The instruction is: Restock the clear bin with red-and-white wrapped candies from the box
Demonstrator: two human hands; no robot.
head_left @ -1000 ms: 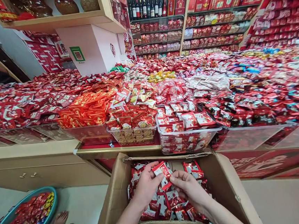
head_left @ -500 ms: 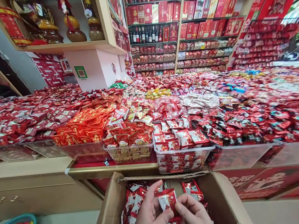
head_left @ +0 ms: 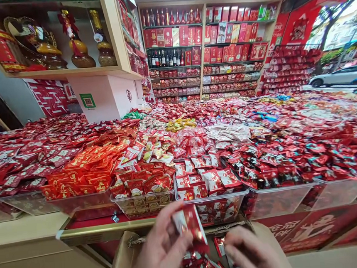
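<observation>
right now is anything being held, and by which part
The left hand holds a red-and-white packet by its left side; blur hides whether the right hand grips anything.

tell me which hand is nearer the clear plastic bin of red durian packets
Left. The left hand is in front of the bin, near its right end; the right hand is farther off to the right.
</observation>
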